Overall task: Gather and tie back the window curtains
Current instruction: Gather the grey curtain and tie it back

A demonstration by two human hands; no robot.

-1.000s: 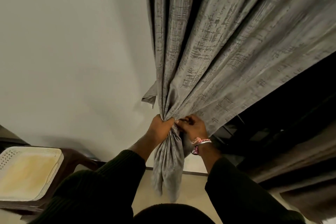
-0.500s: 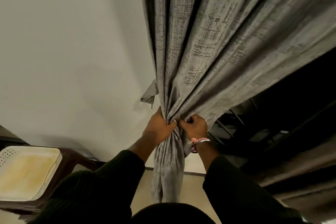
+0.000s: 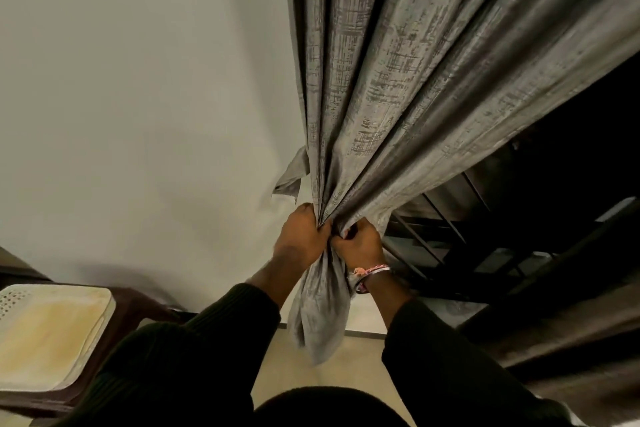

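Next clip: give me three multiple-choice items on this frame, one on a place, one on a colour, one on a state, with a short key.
1. Where is the cushion?
A. lower left
B. upper right
C. behind the curtain

2. What colour is the curtain?
A. red
B. grey
C. green

3. How is the curtain held?
A. hanging untouched
B. one hand only
C. both hands grip it bunched

Key: 1 A, it lies at the lower left edge. 2 B, the fabric is mottled grey. 3 C, the left hand and right hand clutch the gathered folds.

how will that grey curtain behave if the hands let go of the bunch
The grey curtain looks floppy: it folds into deep pleats where the left hand and right hand grip it, so it would probably spread back out. Its sheen hints it may slip.
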